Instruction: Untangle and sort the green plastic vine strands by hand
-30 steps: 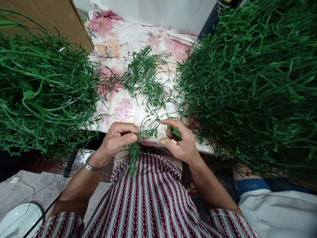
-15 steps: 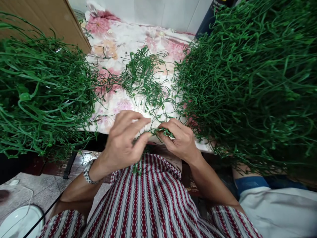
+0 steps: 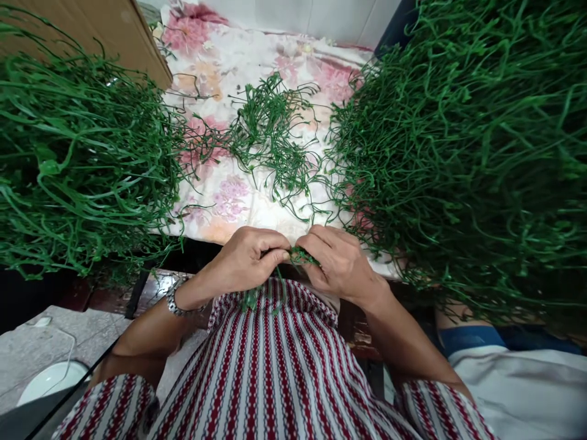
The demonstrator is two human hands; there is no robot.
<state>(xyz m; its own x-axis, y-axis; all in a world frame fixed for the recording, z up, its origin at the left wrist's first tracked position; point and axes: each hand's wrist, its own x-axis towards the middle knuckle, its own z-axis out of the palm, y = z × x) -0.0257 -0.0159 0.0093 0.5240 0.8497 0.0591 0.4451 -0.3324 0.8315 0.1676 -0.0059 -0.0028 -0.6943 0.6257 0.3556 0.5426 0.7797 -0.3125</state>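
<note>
My right hand is closed around a small bunch of thin green stems with knobby tips. Close beside it, my left hand pinches at the same bunch, its thumb pressed to the forefinger. Some green stems hang below the left hand, in front of the striped clothing. Beyond both hands, a loose cluster of green stems lies on the flowered cloth. Fingers hide the exact spot where the left hand grips.
Large heaps of similar stems rise on the left and right. A cardboard box stands at the back left, a dark blue object at the back right. Another person's leg shows at lower right.
My left hand has closed from an open thumb-and-finger spread into a pinch beside the right hand. My right hand still holds the bunch. The view has shifted slightly.
</note>
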